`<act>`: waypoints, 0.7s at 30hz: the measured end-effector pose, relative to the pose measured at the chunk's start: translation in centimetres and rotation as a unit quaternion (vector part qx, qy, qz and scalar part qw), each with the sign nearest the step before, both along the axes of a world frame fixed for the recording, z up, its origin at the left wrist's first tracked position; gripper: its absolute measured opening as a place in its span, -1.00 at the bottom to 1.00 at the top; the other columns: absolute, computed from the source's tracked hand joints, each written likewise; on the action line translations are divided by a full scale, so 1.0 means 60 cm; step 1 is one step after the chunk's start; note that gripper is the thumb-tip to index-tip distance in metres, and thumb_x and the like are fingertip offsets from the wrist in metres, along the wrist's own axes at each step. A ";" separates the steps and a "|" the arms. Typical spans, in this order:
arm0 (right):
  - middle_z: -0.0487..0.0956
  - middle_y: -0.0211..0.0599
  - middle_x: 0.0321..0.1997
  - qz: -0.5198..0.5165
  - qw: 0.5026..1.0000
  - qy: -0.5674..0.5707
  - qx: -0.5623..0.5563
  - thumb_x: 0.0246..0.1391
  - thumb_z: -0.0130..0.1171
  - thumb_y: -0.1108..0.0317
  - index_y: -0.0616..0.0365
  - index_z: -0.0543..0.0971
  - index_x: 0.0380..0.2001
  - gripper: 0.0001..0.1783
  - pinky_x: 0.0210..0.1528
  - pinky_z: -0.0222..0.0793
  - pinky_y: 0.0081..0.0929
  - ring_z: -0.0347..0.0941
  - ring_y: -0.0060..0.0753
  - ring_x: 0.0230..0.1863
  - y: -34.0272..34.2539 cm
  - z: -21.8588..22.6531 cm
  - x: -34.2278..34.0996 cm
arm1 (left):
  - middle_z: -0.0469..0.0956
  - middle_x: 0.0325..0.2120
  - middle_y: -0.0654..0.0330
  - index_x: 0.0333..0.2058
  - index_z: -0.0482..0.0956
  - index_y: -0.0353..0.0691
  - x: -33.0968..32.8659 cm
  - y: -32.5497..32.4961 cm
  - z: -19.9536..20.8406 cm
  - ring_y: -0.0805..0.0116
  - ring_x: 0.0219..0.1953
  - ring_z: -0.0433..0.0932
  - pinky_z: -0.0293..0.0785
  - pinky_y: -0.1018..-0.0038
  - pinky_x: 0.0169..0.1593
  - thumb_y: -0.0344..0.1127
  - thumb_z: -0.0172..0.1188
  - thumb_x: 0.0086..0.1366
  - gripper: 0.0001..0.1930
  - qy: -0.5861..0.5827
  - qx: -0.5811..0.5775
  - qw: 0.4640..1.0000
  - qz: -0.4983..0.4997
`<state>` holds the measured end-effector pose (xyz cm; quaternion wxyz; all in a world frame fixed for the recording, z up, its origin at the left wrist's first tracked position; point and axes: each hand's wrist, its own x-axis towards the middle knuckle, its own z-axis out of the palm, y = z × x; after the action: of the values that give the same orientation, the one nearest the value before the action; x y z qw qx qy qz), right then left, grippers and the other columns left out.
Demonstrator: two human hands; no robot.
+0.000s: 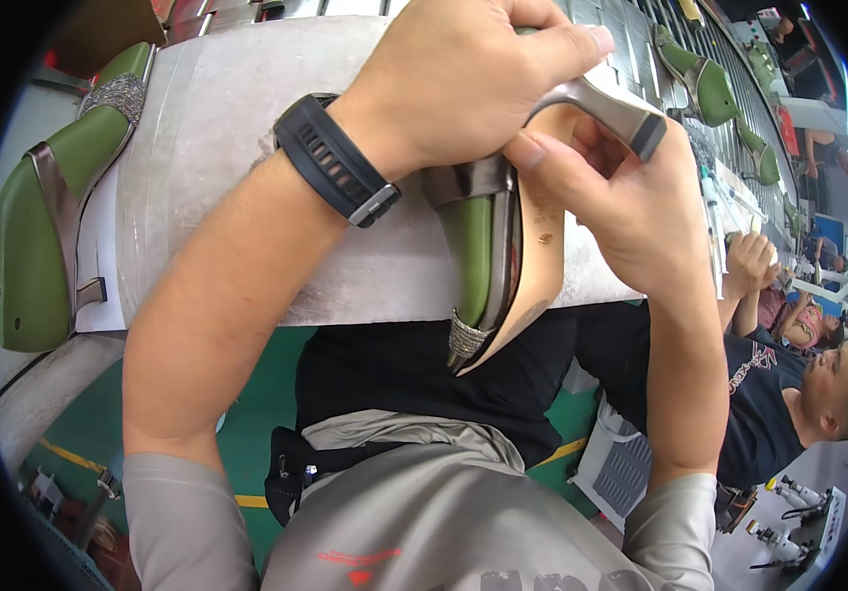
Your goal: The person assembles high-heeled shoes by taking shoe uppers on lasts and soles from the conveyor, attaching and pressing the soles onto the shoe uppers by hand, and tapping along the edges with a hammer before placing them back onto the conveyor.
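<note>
- High-heeled sandal held above the desk, tan sole exposed, toe pointed away from both hands
- Right grip closed on the sandal's right side, thumb laid on sole, nearer the heel's tip
- Left grip bent over the sandal's heel end; fingers mostly hidden, hold cannot be told

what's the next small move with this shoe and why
Perhaps press along the tan sole with the right hand while the left hand steadies the shoe: both hands meet near the heel, the right thumb lies at the sole's edge, and neither hand holds the toe end.
</note>
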<state>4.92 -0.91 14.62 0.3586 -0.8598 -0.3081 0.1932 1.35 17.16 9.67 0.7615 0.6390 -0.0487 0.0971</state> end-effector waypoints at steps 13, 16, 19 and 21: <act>0.55 -0.46 -0.61 -0.018 0.993 0.077 -0.087 0.21 0.47 -0.01 0.25 0.63 -0.54 -0.48 -0.60 0.30 -0.68 0.44 -0.73 -0.60 -0.024 0.020 -0.004 | 0.69 -0.54 0.13 -0.36 0.73 -0.46 0.005 -0.029 -0.004 0.51 -0.47 0.57 0.50 0.44 -0.38 -0.24 0.28 0.43 -0.68 -0.033 0.021 0.996 0.081; 0.55 -0.46 -0.61 -0.022 0.994 0.084 -0.068 0.22 0.47 -0.01 0.27 0.64 -0.52 -0.48 -0.58 0.32 -0.68 0.45 -0.71 -0.59 -0.026 0.015 -0.006 | 0.67 -0.55 -0.02 -0.38 0.71 -0.46 0.001 -0.014 -0.006 0.40 -0.51 0.61 0.51 0.38 -0.39 -0.26 0.27 0.40 -0.69 -0.072 0.021 0.995 0.064; 0.56 -0.45 -0.60 -0.026 0.995 0.079 -0.060 0.22 0.47 0.01 0.28 0.64 -0.51 -0.50 -0.57 0.31 -0.69 0.46 -0.72 -0.57 -0.022 0.016 -0.011 | 0.66 -0.57 -0.03 -0.39 0.70 -0.46 0.007 -0.032 -0.015 0.37 -0.52 0.60 0.51 0.36 -0.39 -0.25 0.27 0.40 -0.68 -0.108 0.078 0.982 0.131; 0.57 -0.44 -0.60 -0.023 0.996 0.069 -0.052 0.22 0.46 0.04 0.29 0.64 -0.50 -0.51 -0.57 0.30 -0.69 0.46 -0.73 -0.56 -0.018 0.018 -0.018 | 0.66 -0.57 -0.04 -0.39 0.70 -0.46 0.007 -0.031 -0.017 0.34 -0.53 0.61 0.51 0.35 -0.38 -0.25 0.28 0.40 -0.68 -0.086 0.060 0.987 0.126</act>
<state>3.83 -2.02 15.68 0.3378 -0.8690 -0.2519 0.2593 1.77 15.32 8.68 0.6967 0.6735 -0.0393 0.2436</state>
